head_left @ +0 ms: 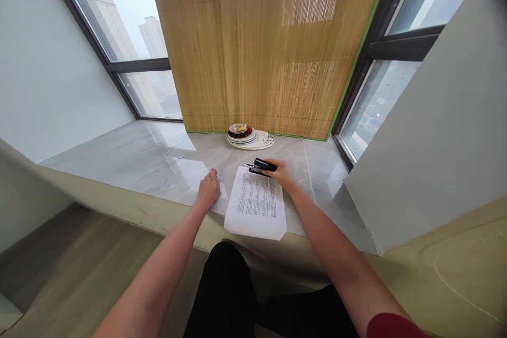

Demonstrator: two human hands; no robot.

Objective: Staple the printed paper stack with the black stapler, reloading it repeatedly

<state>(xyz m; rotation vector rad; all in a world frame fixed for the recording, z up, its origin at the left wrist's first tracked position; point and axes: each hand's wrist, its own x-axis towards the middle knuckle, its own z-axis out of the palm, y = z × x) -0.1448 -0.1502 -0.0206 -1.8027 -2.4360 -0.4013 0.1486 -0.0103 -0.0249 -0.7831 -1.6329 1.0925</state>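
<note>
Grasping black-and-silver elongated stapler (264, 164) in right hand (280, 171) at far edge of white printed paper (256, 203); judged as positioning, calling for steady alignment before any press. Seen left of paper: curled left hand (208, 188), contents impossible to tell

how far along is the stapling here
Already done: the printed paper lies print side up on the sill. In hand: the right hand holds the black stapler at the paper's top edge, while the left hand rests beside the paper. Left, it seems: pressing the stapler and setting it down; no staple can be made out at this size.
</note>
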